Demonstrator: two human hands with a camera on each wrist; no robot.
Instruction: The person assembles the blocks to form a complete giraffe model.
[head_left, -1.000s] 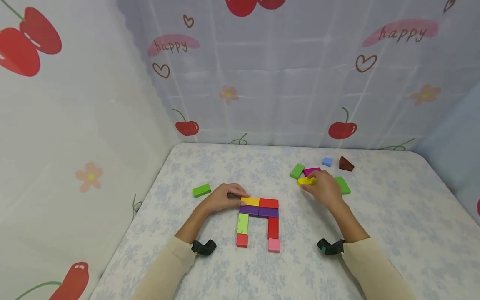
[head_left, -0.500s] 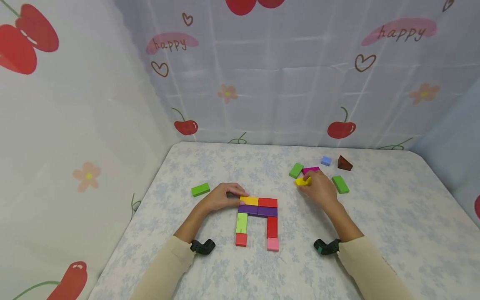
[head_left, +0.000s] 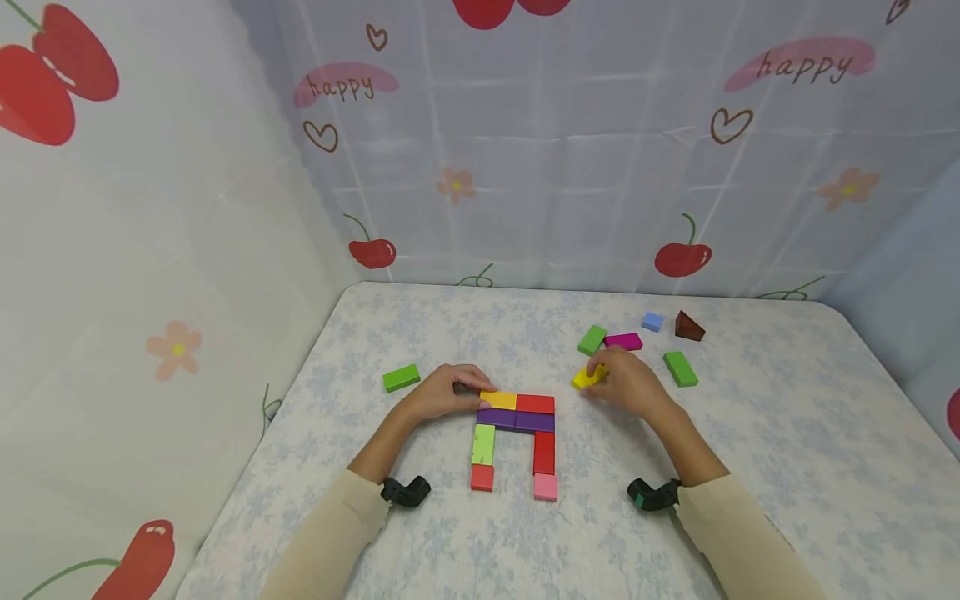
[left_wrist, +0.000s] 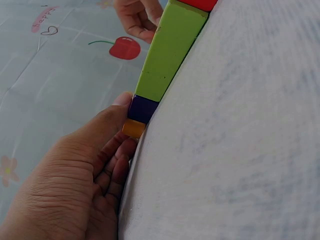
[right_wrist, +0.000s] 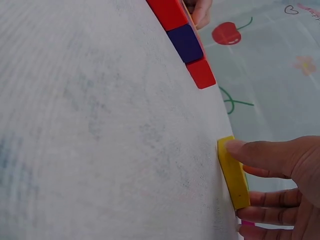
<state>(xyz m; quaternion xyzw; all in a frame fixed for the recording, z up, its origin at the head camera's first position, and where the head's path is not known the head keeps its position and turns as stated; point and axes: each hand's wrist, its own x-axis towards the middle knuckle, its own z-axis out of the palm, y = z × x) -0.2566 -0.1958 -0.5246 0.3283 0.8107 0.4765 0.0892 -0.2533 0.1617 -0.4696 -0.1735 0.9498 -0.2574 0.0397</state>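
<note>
Flat on the cloth lies an arch of coloured blocks: an orange block [head_left: 498, 402] and a red block [head_left: 536, 404] along the far row, two purple blocks [head_left: 497, 418] below, and two legs. My left hand [head_left: 444, 393] holds the orange block at its outer end, thumb on the near side and fingers behind, as the left wrist view shows. To the right of the arch, my right hand [head_left: 632, 383] pinches a yellow block [right_wrist: 233, 172] with angled ends, low over the table or on it. The left leg is a light green block [head_left: 483, 445] and a small red block [head_left: 482, 477].
The right leg has a red block [head_left: 544, 452] and a pink block [head_left: 546, 487]. A green block [head_left: 401, 377] lies beyond the left hand. Farther right lie green [head_left: 592, 339], magenta [head_left: 624, 342], blue [head_left: 652, 322] and brown [head_left: 689, 326] blocks, and another green block [head_left: 680, 368].
My right hand has brought the yellow block left and nearer, away from the loose blocks, uncovering the magenta block and the right green one. The left hand and the arch have stayed put.
</note>
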